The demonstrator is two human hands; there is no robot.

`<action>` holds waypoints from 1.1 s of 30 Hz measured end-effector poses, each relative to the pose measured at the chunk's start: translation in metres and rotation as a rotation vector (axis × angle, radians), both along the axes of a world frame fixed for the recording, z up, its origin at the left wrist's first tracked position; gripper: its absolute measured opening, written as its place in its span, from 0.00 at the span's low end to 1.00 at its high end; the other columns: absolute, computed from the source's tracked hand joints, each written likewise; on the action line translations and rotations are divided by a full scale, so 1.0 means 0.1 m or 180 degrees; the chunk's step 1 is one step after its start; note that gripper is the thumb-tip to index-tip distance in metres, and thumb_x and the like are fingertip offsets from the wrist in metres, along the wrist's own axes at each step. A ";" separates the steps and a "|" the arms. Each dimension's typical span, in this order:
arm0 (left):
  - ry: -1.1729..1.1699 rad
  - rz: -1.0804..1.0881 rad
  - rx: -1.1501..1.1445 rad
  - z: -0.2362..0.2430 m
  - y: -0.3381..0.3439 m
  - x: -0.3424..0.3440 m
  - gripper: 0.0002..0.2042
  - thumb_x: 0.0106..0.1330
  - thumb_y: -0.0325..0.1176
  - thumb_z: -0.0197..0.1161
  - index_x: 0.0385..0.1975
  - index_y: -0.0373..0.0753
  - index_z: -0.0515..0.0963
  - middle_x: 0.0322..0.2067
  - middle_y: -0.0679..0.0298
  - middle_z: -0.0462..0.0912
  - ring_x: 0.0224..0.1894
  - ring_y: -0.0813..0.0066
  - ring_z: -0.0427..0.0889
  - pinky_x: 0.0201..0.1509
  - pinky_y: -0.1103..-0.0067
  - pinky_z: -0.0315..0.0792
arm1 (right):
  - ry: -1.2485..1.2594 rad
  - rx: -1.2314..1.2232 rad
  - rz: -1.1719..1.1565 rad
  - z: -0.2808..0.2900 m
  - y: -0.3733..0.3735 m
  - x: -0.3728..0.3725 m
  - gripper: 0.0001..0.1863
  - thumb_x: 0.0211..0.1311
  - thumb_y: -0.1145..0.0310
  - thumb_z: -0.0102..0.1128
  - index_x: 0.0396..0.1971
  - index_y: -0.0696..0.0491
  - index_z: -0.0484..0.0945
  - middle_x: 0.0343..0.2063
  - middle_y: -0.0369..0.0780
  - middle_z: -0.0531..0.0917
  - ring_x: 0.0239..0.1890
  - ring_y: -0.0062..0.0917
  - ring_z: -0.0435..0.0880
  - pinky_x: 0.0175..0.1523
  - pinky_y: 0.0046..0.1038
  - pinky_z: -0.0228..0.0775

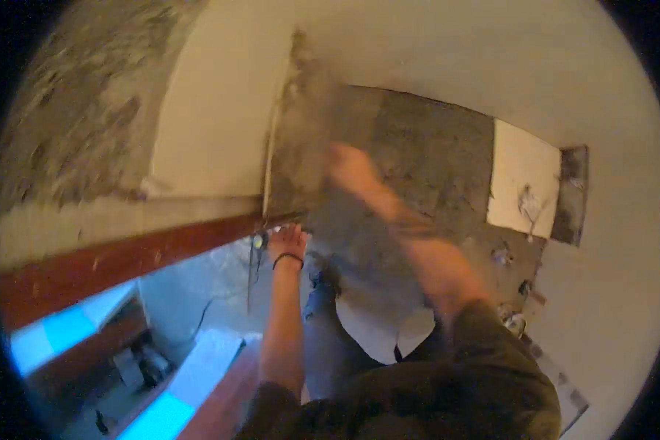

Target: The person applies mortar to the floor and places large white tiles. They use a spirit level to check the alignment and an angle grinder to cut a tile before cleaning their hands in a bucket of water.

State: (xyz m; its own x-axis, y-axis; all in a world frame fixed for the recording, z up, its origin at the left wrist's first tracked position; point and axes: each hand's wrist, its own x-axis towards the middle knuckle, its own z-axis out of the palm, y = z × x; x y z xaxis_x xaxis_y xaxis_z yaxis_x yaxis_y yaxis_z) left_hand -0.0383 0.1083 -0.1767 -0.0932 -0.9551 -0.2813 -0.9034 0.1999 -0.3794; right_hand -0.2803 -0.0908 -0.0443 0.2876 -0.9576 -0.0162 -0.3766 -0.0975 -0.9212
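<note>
— The hands?
— The left hand [288, 240] is unclenched, fingers extended, near the end of the red beam [132, 265]; contact is unclear. The right hand [350, 169] is blurred, so I can't tell whether it grips anything.
— What's nearest that one?
— The rough strip [295, 150], just to its left, running along the edge of the pale panel [216, 103].
— Farther out?
— A grey surface [436, 150] to the right, a white slab [515, 165] beyond it, blue strips [180, 392] low on the left.
</note>
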 end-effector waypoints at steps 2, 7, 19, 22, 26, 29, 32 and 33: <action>0.0524 0.0023 0.0343 -0.09 -0.41 -0.80 0.21 0.66 0.49 0.39 0.55 0.50 0.67 0.53 0.67 0.71 0.53 0.64 0.71 0.52 0.61 0.64 | 0.1338 -0.0724 0.0061 -0.53 -0.31 0.19 0.15 0.60 0.60 0.47 0.40 0.53 0.76 0.39 0.50 0.78 0.42 0.44 0.77 0.47 0.39 0.71; 0.5022 0.1642 -0.0325 -0.80 -0.34 -0.12 0.19 0.65 0.45 0.41 0.53 0.50 0.70 0.52 0.67 0.74 0.52 0.64 0.73 0.59 0.60 0.59 | 0.0190 0.0687 -0.1404 -0.25 -0.30 1.28 0.21 0.53 0.62 0.53 0.45 0.59 0.68 0.44 0.57 0.73 0.43 0.51 0.75 0.46 0.46 0.69; 0.9258 0.4904 0.0534 -0.95 -0.54 -0.11 0.16 0.65 0.37 0.45 0.50 0.41 0.70 0.46 0.61 0.76 0.42 0.70 0.77 0.44 0.72 0.70 | 0.0276 0.0337 -0.1128 -0.25 -0.34 1.02 0.24 0.41 0.72 0.56 0.43 0.63 0.66 0.33 0.55 0.76 0.33 0.49 0.79 0.37 0.44 0.73; 0.9718 0.4863 0.1355 -0.96 -0.58 -0.24 0.15 0.66 0.35 0.46 0.50 0.39 0.70 0.45 0.59 0.76 0.39 0.71 0.78 0.40 0.76 0.73 | 0.0545 0.0428 -0.1067 -0.33 -0.33 0.83 0.22 0.40 0.73 0.56 0.41 0.63 0.67 0.34 0.55 0.76 0.33 0.49 0.79 0.35 0.43 0.73; 0.9647 0.4982 0.2405 -0.92 -0.56 -0.49 0.14 0.66 0.32 0.47 0.49 0.36 0.70 0.43 0.57 0.77 0.36 0.73 0.80 0.35 0.80 0.77 | 0.0913 -0.0028 -0.1154 -0.51 -0.26 0.48 0.23 0.41 0.75 0.54 0.42 0.64 0.67 0.34 0.54 0.75 0.30 0.48 0.79 0.34 0.42 0.74; 0.8696 0.6030 0.1499 -0.80 -0.61 -0.32 0.13 0.66 0.31 0.48 0.47 0.34 0.72 0.42 0.57 0.78 0.39 0.73 0.78 0.40 0.79 0.76 | 0.0829 -0.0042 -0.0961 -0.42 -0.25 0.41 0.22 0.42 0.76 0.53 0.42 0.66 0.69 0.34 0.54 0.75 0.28 0.47 0.79 0.32 0.42 0.74; 0.7852 0.6230 0.0854 -0.63 -0.59 -0.47 0.11 0.65 0.32 0.50 0.44 0.36 0.74 0.39 0.60 0.79 0.36 0.73 0.79 0.40 0.79 0.77 | 0.0702 0.0268 -0.0652 -0.39 -0.21 0.30 0.21 0.43 0.76 0.52 0.41 0.68 0.69 0.33 0.55 0.75 0.26 0.46 0.79 0.29 0.42 0.74; 0.7410 0.5845 0.0726 -0.60 -0.52 -0.64 0.10 0.65 0.32 0.53 0.42 0.37 0.74 0.35 0.61 0.80 0.29 0.77 0.80 0.30 0.83 0.79 | 0.0714 0.0269 -0.0677 -0.49 -0.15 0.21 0.21 0.44 0.77 0.51 0.41 0.68 0.69 0.34 0.55 0.75 0.25 0.47 0.79 0.27 0.42 0.74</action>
